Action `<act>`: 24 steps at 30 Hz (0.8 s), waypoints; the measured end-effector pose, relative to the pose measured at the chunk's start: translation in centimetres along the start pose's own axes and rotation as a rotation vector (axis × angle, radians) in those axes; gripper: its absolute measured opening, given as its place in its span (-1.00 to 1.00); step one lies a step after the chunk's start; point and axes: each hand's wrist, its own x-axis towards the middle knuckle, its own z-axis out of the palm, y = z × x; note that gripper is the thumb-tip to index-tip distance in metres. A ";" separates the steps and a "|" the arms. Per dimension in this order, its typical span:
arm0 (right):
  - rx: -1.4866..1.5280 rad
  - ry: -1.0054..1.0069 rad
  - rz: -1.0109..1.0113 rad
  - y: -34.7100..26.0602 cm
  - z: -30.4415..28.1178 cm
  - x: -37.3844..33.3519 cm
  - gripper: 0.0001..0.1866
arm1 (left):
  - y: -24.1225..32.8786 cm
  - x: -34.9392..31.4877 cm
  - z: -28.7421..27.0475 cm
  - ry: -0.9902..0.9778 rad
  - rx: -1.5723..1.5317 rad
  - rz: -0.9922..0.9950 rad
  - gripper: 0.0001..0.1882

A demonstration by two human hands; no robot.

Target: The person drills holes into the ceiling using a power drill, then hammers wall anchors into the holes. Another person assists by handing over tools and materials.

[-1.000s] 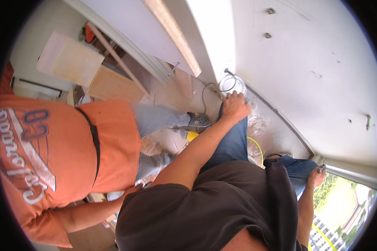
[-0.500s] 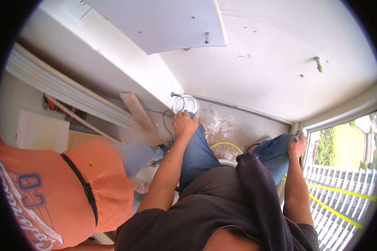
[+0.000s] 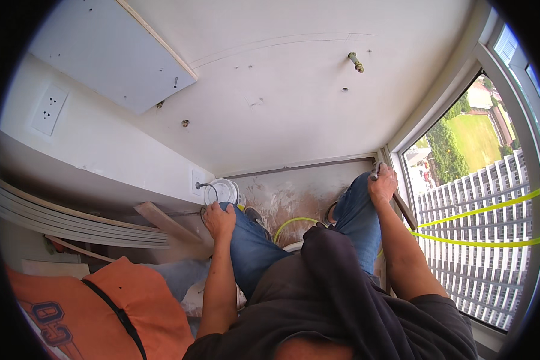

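My left hand (image 3: 220, 221) rests on my left knee (image 3: 240, 231), fingers spread over the jeans, holding nothing. Beyond it stands a white bucket (image 3: 223, 191) in the corner, with a dark cord (image 3: 213, 191) running over it from the wall outlet. My right hand (image 3: 383, 183) lies on my right knee, closed round a hammer. The metal head of the hammer (image 3: 375, 171) pokes out by the fingers. Its dark handle slants down beside my forearm toward the window, partly hidden by the hand.
A person in an orange shirt (image 3: 135, 297) is close on my left. Long ridged panels (image 3: 78, 219) and a board (image 3: 165, 222) lean there. An anchor bolt (image 3: 355, 62) juts from the wall, near a mounted grey panel (image 3: 111, 51). Yellow straps (image 3: 480, 209) cross the window at right.
My view has swung to the right, so more window and a wall socket show. Both hands stay on my knees, and the hammer remains in my right hand.
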 end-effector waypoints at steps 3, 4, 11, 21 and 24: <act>0.017 0.013 0.002 0.3 -0.2 0.0 -0.61 | 0.4 0.0 -0.2 -0.001 0.001 -0.003 -0.48; 0.018 0.015 0.004 0.3 -0.2 0.0 -0.61 | 0.5 0.0 -0.3 -0.002 -0.001 -0.003 -0.48; 0.042 0.026 -0.014 -0.5 0.1 -0.1 -0.65 | -0.7 0.2 -0.3 0.022 0.004 -0.022 -0.49; 0.010 0.063 -0.067 -0.6 -0.5 -0.5 -0.72 | -0.8 0.1 -0.5 -0.020 -0.050 -0.026 -0.49; 0.023 0.059 -0.105 -0.4 -0.5 -0.7 -0.68 | -0.7 -0.1 -0.8 -0.016 -0.082 -0.029 -0.49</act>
